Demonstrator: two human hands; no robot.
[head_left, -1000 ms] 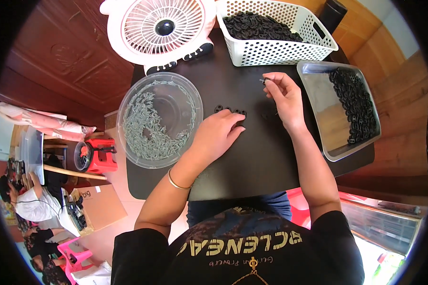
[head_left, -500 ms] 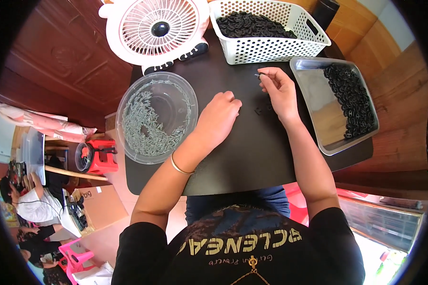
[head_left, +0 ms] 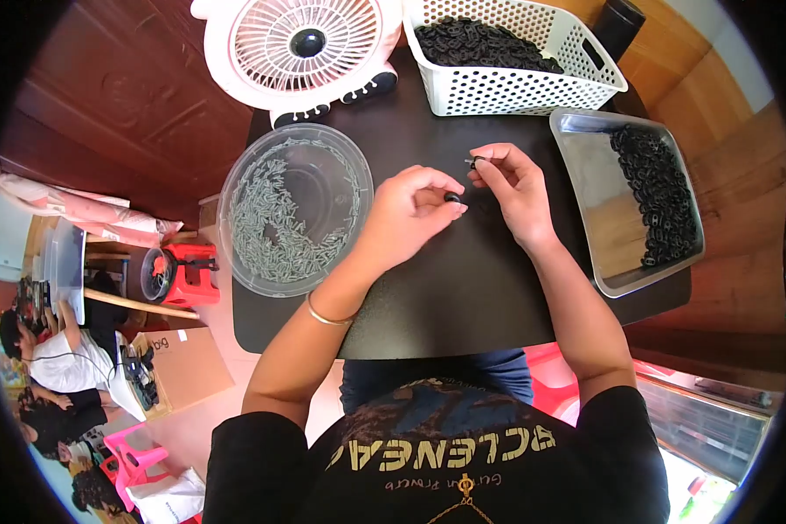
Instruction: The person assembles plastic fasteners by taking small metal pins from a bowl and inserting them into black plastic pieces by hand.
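Note:
Over the middle of the dark table, my left hand [head_left: 408, 214] is closed in a pinch on a small black plastic piece [head_left: 452, 198] at its thumb and fingertips. Just to the right, my right hand [head_left: 517, 190] pinches another small black piece [head_left: 479, 162], from which a thin silvery pin [head_left: 468, 162] sticks out to the left. The two hands are apart, fingertips facing each other. Left of my left hand stands a clear round tub [head_left: 364, 218] with many small grey metal pins [head_left: 266, 231]. Right of my right hand, a metal tray [head_left: 596, 196] holds a heap of black plastic pieces [head_left: 659, 196].
At the back, a white perforated basket [head_left: 524, 94] is heaped with more black pieces [head_left: 485, 45]. A pink and white fan [head_left: 271, 83] stands behind the tub, and a dark cylinder [head_left: 618, 26] beside the basket. Other people [head_left: 74, 367] sit at the far left.
My left hand has opened out from a curled pose, and a black piece now shows at its fingertips. My right hand has come slightly lower, still pinching its piece. The view has shifted a little.

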